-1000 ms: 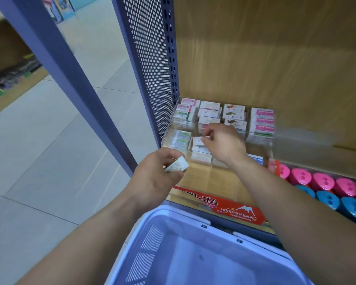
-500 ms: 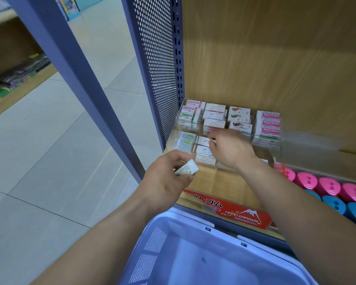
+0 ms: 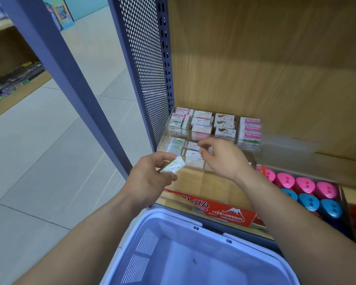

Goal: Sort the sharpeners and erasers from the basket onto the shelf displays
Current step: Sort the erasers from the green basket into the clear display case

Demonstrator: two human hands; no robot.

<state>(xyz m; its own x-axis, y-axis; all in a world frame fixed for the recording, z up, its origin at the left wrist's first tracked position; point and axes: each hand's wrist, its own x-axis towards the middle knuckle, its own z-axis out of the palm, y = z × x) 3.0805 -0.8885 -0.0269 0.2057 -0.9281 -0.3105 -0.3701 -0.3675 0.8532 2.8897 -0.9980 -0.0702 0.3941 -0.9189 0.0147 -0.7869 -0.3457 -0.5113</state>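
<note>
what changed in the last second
The right hand has lifted slightly off the front row of erasers, fingers loose with nothing seen in them. The left hand still pinches a wrapped eraser; the basket stays below.

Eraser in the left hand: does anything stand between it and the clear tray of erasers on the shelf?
Partly. The right hand hovers over the clear tray's front middle compartments, just beyond the eraser that the left hand holds. The front-left compartment looks unblocked.
</note>
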